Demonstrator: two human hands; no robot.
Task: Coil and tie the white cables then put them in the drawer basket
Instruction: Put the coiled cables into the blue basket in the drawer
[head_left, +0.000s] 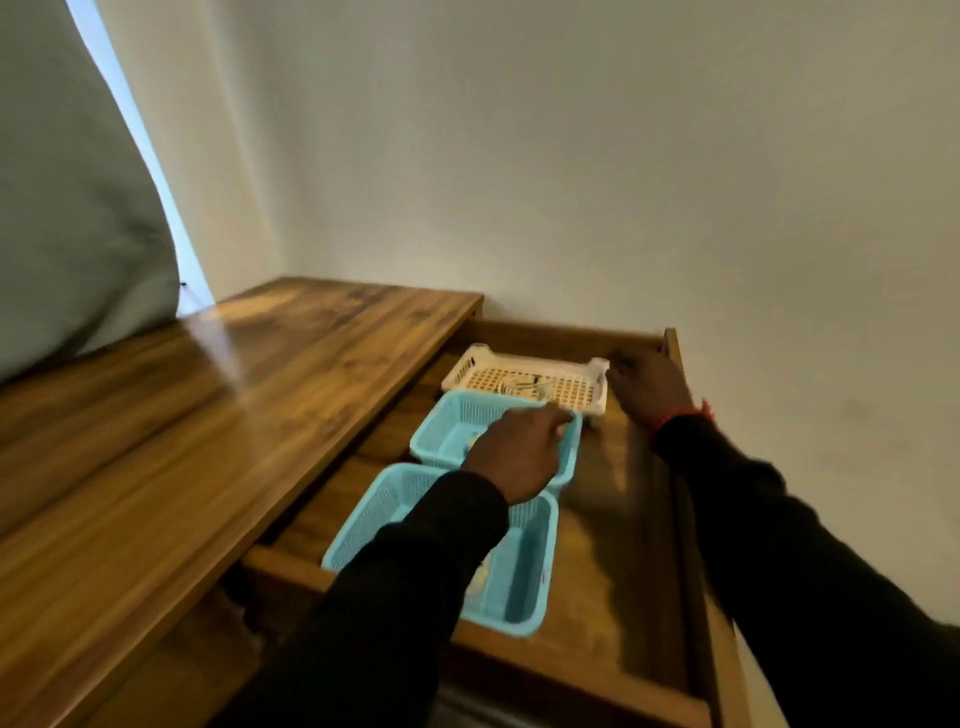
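An open wooden drawer (613, 525) holds a white perforated basket (582, 392) at its far end. A coiled white cable (522, 387) lies inside that basket. My left hand (519, 449) hovers over the middle blue basket (441, 431), fingers bent and pointing at the white basket's near rim, with nothing visible in it. My right hand (647, 387) is at the drawer's far right corner, its fingers touching the white basket's right end. The blur hides whether it grips anything.
A second blue basket (519, 587) sits nearest me in the drawer, partly hidden by my left sleeve, with a small pale item inside. The wooden tabletop (208, 415) runs along the left. A grey cushion (67, 208) leans at the far left. A pale wall stands behind.
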